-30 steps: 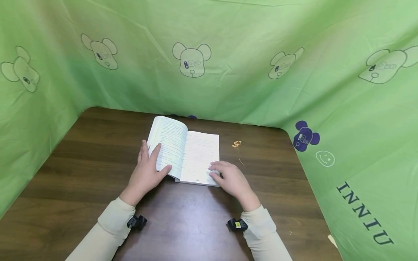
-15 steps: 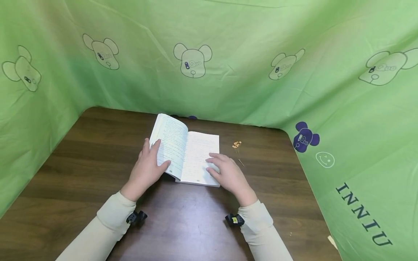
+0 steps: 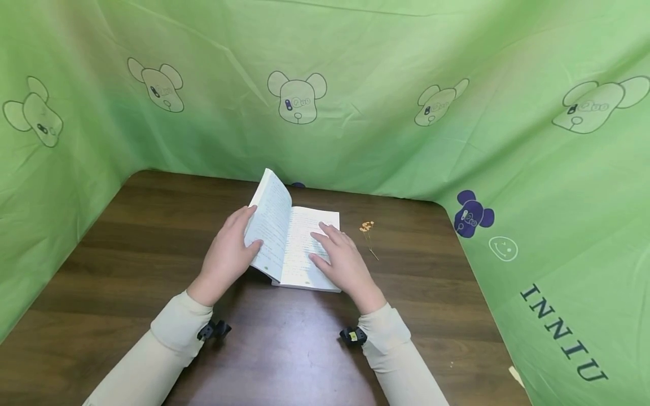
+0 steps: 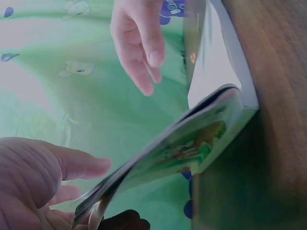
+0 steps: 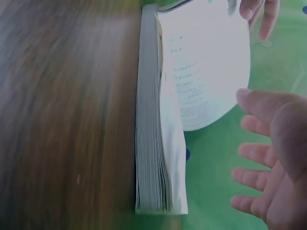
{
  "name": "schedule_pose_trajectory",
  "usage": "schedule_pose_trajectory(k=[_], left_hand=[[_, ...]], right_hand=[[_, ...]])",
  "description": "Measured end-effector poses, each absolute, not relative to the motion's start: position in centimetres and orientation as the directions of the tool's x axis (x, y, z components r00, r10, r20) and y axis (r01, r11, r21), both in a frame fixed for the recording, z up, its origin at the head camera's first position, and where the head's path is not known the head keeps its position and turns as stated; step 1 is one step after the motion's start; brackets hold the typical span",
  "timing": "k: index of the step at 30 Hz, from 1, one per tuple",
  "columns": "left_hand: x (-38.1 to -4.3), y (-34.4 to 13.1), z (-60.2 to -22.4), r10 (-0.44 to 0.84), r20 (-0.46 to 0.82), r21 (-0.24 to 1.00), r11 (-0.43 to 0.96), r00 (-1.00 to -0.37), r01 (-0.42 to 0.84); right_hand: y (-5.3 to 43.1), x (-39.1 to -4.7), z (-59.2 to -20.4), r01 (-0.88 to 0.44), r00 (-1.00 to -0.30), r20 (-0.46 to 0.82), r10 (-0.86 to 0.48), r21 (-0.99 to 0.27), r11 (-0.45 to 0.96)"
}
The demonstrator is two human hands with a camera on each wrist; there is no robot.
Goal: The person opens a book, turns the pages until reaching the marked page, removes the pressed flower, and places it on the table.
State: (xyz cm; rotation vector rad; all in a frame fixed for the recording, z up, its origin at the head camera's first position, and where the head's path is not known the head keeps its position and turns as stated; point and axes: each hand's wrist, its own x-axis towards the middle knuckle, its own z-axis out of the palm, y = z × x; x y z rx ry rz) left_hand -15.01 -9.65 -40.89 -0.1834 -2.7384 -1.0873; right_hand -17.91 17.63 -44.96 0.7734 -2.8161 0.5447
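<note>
An open book [image 3: 298, 254] lies on the brown table in the head view. Its left part, several leaves with the cover, is raised at a slant. My left hand [image 3: 223, 256] holds this part by its outer edge, the thumb on the page side and the fingers behind it. The left wrist view shows the cover [image 4: 201, 143] with a green and brown picture on its outer face. Over the right-hand page hovers my right hand [image 3: 345, 262], its fingers spread. In the right wrist view, that hand [image 5: 283, 158] is apart from the thick page block [image 5: 149, 124].
Right of the book lies a thin sprig with small orange flowers [image 3: 368, 228]. Green cloth [image 3: 355, 146] printed with bear heads hangs behind and beside the wooden table [image 3: 127, 265]. A small pale piece [image 3: 516, 376] sits at the table's right edge.
The left part of the book has risen steeper, with my left hand moving up and to the right. My right hand has moved left and farther over the right-hand page.
</note>
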Motion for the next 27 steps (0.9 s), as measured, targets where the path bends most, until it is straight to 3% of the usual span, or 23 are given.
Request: schedule_pose_trajectory(k=[7,14,21,27], left_hand=[[-15.3,-9.3,-40.1,0.057,0.254,0.689,0.690,-0.966,0.222],[-15.6,-8.9,-39.9,0.048,0.204,0.799,0.569,-0.978,0.195],[-15.9,-8.0,-39.8,0.060,0.155,0.859,0.485,-0.986,0.165],[-16.1,-7.1,-39.9,0.112,0.131,0.881,0.442,-0.985,0.167]], right_hand=[[16.7,-18.4,-44.9,-0.425,-0.905,0.238,-0.353,-0.461,0.779],[16.2,-18.6,-44.5,-0.373,-0.927,0.224,-0.301,-0.632,0.679],[15.8,-19.0,-44.5,-0.339,-0.939,0.215,-0.268,-0.710,0.617],[15.3,-19.2,-44.3,-0.254,-0.960,0.159,-0.232,-0.844,0.473]])
